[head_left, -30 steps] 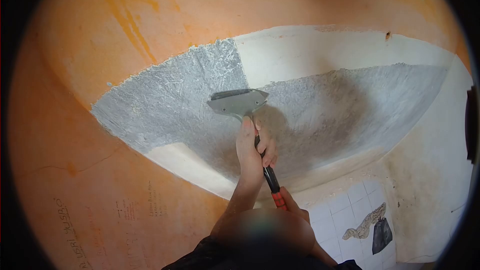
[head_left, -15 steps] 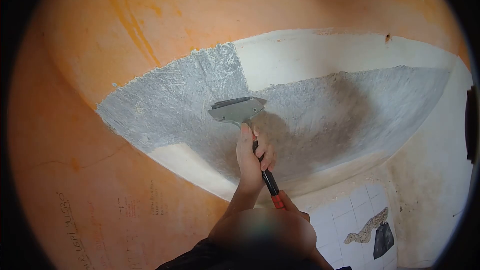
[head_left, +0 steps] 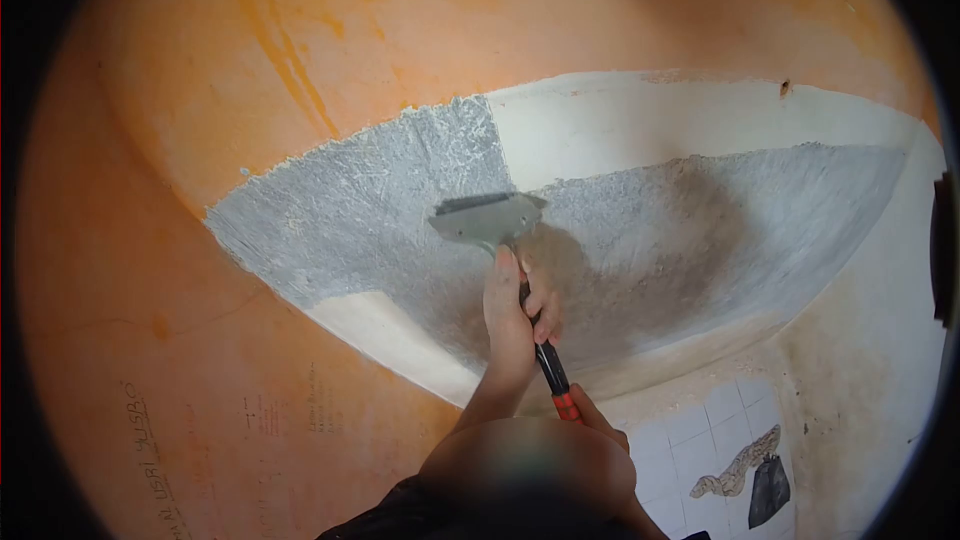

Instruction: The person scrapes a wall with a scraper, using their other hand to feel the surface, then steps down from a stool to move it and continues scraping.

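Observation:
A scraper with a wide grey-green metal head lies against the rough grey patch of the curved surface, near the corner of a white strip. Its handle is black with a red section lower down. My left hand is wrapped round the upper handle just below the head, thumb pointing up. Lower down, my right hand grips the handle by the red part; most of this hand is hidden behind a blurred round shape in the foreground.
Orange painted surface surrounds the grey area above and at left, with handwriting at the lower left. A smaller white patch borders the grey. White tiles with a dark and brown decoration are at the lower right.
The view has shifted slightly, so the wall appears a little lower and to the right. The scraper head sits slightly higher against the grey patch; both hands keep their grip.

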Demonstrator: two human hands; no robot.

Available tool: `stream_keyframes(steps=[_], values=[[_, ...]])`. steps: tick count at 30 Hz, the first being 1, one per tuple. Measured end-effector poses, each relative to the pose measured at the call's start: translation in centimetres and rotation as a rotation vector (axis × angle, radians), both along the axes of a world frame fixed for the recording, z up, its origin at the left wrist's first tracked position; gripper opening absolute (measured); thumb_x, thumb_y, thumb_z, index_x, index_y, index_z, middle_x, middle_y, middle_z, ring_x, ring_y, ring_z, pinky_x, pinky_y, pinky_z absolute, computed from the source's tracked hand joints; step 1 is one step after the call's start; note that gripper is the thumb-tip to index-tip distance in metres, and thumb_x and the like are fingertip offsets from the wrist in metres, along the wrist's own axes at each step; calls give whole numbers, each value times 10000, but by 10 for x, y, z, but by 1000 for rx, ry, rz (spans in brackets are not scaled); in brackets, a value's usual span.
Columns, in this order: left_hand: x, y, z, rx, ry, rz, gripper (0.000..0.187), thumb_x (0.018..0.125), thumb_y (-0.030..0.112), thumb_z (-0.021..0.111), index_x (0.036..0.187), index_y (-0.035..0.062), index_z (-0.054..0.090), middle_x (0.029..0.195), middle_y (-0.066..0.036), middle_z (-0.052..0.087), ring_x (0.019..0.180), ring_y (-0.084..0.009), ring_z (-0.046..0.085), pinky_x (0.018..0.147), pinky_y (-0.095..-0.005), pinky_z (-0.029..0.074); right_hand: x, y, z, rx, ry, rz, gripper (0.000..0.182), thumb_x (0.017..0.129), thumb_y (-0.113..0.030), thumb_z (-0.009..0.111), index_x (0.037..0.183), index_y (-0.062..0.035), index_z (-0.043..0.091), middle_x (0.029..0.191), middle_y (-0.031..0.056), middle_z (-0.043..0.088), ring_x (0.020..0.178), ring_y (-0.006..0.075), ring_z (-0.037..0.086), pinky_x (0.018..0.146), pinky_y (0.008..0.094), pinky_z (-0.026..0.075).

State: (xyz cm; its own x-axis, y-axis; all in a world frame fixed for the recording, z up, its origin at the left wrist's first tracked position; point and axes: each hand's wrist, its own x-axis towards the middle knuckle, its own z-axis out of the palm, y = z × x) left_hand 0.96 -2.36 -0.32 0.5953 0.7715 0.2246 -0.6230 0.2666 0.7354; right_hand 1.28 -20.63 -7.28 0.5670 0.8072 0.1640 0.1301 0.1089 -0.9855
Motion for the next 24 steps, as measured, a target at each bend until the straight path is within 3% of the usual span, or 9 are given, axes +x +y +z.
stream_keyframes(steps=[3,6,13,15,24], values=[[1,-1,3,-3,-49,-23,359,1038,471,323,970,145,456,557,68,306,327,-47,249,297,-214,281,0,3,0,39,-90,-15,466,938,-67,569,1393,-22,477,745,48,620,623,53,518,576,222,435],[4,2,11,25,-108,-57,360,1039,473,316,969,147,452,559,68,305,329,-46,244,300,-211,282,4,2,9,14,23,13,467,939,-68,570,1394,-23,475,749,40,623,613,50,513,572,218,434],[3,-3,14,-5,-78,-33,355,1042,467,311,960,148,446,560,68,299,334,-41,240,303,-206,283,3,3,12,41,-38,-11,471,938,-61,573,1397,-21,472,761,18,629,624,38,507,585,208,431],[4,-5,17,28,-68,-7,354,1041,467,315,955,150,447,562,69,299,334,-41,244,302,-205,286,6,1,15,60,111,38,466,942,-61,570,1395,-18,473,803,21,640,656,34,507,608,205,431],[9,-5,16,-26,-116,-14,356,1044,456,319,947,147,466,550,67,297,330,-39,250,285,-205,284,13,-2,21,61,51,47,466,942,-46,571,1396,-14,468,924,43,673,702,34,521,637,200,433]])
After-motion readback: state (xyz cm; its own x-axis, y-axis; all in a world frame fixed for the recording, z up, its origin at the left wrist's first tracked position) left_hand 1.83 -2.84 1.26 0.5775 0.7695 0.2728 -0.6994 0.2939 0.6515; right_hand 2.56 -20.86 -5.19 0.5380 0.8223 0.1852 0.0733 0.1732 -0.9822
